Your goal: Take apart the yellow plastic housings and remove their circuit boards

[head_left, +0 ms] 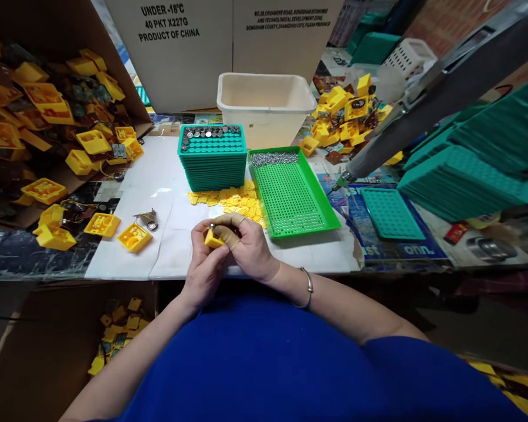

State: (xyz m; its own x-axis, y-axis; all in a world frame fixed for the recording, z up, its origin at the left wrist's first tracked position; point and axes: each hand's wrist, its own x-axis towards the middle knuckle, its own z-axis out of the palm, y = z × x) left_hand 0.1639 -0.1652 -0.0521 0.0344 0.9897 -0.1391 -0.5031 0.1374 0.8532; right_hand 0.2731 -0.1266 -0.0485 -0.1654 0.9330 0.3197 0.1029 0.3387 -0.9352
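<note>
A small yellow plastic casing (214,238) is held between both hands above the white sheet near the table's front edge. My left hand (202,266) is closed around its left and lower side. From the right, my right hand (250,246) grips it too, with a covered fingertip bent over its top. A small dark metallic part shows at the casing's upper edge; the fingers hide most of the rest. To the left lie an open yellow casing (134,236) and a round metal-rimmed part with wires (149,219). Beyond the hands spreads a pile of flat yellow pieces (242,202).
A green perforated tray (290,193) with tiny screws stands beside stacked teal trays (213,170) topped with button cells. Behind is a white tub (266,120). An electric screwdriver (391,123) hangs at right. A carton (101,35) of yellow casings stands left.
</note>
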